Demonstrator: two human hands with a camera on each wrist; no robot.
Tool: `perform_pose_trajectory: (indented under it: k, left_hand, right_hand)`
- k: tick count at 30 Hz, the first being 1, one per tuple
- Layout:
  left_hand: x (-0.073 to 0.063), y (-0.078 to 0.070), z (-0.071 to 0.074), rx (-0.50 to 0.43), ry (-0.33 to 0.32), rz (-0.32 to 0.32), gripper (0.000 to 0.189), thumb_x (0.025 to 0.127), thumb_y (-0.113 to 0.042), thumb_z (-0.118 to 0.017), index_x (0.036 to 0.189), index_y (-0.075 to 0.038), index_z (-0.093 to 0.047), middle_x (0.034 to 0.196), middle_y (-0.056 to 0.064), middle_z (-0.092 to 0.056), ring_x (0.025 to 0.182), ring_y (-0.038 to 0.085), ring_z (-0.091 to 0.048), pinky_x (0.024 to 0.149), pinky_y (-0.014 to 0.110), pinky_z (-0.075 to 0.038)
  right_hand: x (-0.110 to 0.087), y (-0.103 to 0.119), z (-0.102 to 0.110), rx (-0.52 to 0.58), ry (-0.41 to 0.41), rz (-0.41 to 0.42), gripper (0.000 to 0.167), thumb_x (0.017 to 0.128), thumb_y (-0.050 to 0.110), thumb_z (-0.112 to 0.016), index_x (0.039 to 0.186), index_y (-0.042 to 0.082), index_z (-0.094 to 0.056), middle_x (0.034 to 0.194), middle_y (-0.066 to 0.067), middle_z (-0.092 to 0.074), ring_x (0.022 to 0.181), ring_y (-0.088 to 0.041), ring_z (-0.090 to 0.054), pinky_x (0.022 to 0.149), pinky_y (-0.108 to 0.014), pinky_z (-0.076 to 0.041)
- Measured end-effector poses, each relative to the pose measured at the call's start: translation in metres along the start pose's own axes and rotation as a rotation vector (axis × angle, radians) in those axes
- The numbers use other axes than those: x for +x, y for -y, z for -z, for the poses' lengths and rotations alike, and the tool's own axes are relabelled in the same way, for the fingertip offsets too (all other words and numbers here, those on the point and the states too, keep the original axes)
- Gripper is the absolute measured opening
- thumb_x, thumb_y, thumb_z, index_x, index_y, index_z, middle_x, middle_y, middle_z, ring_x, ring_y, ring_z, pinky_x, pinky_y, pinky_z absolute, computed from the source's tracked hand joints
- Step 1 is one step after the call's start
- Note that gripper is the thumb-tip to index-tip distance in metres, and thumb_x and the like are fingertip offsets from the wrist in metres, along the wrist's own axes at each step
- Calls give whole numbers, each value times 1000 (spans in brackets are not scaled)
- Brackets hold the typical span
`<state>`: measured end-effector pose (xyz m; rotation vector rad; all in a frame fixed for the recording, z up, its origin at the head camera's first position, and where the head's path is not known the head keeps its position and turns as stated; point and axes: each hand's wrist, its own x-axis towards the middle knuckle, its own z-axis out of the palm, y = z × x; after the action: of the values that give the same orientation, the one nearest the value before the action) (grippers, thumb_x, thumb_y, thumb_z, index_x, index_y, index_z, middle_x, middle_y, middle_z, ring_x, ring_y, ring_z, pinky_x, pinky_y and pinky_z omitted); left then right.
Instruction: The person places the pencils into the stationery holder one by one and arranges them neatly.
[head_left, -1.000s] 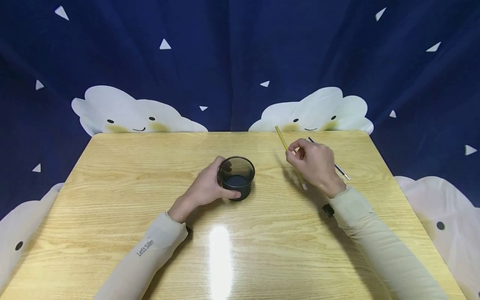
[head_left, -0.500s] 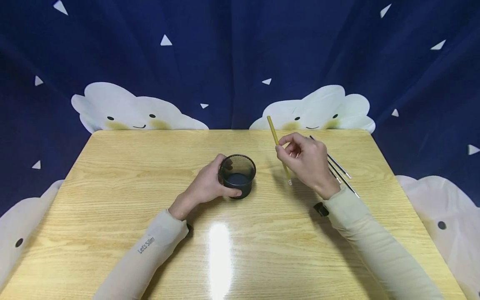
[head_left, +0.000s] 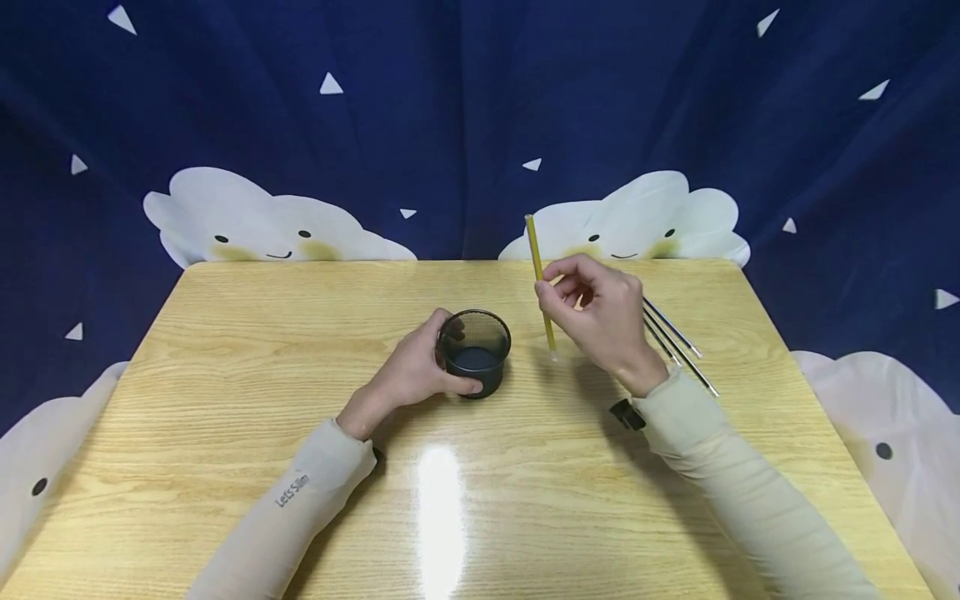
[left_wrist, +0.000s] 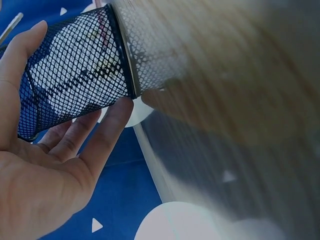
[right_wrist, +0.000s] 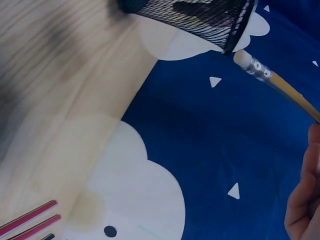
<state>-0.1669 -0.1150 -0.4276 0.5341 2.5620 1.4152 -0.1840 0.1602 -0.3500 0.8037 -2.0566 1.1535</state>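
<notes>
A black mesh pencil cup (head_left: 474, 354) stands upright near the middle of the table, and no pencils show inside it. My left hand (head_left: 412, 367) grips its left side, thumb in front and fingers behind; the left wrist view shows the mesh wall (left_wrist: 75, 65) within the curved fingers. To the cup's right, my right hand (head_left: 600, 317) pinches a yellow pencil (head_left: 537, 258) between thumb and fingertips. The pencil is held nearly upright above the table, eraser end down. In the right wrist view its white eraser (right_wrist: 243, 58) appears close to the cup's rim (right_wrist: 240, 27).
Several dark pencils (head_left: 678, 337) lie on the wooden table (head_left: 225, 375) to the right, partly behind the right hand. Pink and dark pencil ends (right_wrist: 30, 220) show in the right wrist view. A blue curtain (head_left: 465, 125) with cloud shapes hangs behind the table.
My right hand has moved left toward the cup with the yellow pencil, which has turned more upright. More of the dark pencils now show. The left hand and cup have stayed in place.
</notes>
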Motion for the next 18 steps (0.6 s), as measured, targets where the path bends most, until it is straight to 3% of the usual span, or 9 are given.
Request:
perform_pose_trajectory:
  k: [18]
  left_hand:
    - [1,3,0,-20,-1,-16,83,70,-21,-106,133,-7,-53,125,11,-69,111,29,-64,98,46,-49]
  right_hand:
    - [15,19,-17,185,-23,-6,13,94,10,-76,96,-3,-75,74,-4,-75,59,-9,-60,52,-17,-41]
